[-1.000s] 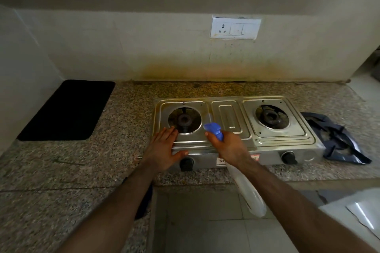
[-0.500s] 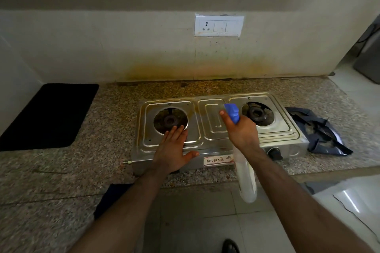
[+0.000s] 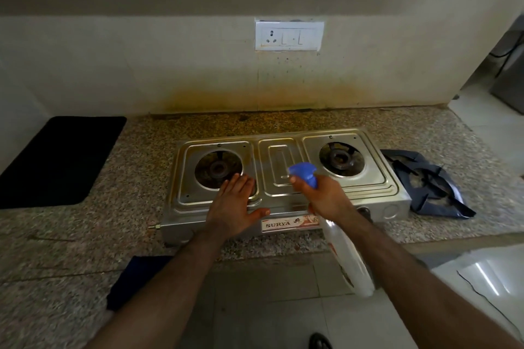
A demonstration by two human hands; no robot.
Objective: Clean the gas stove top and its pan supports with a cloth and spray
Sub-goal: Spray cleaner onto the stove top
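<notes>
A steel two-burner gas stove (image 3: 280,178) sits on the granite counter with both burners bare. My left hand (image 3: 235,207) lies flat, fingers apart, on the stove's front left corner beside the left burner (image 3: 218,168). My right hand (image 3: 323,195) grips a clear spray bottle (image 3: 348,261) by its neck, its blue nozzle (image 3: 303,171) pointing left over the stove's middle panel. Dark pan supports (image 3: 428,184) lie stacked on the counter to the right of the stove. A dark blue cloth (image 3: 136,278) hangs over the counter's front edge, under my left forearm.
A black mat (image 3: 56,161) lies on the counter at the left. A white switch and socket plate (image 3: 289,36) is on the stained wall behind the stove. Tiled floor shows below the counter edge, with a white sheet (image 3: 487,278) at the lower right.
My right hand has carried the spray bottle from the left burner to the right and back over the middle panel. My left hand stays flat on the stove's front left. The camera view shifted.
</notes>
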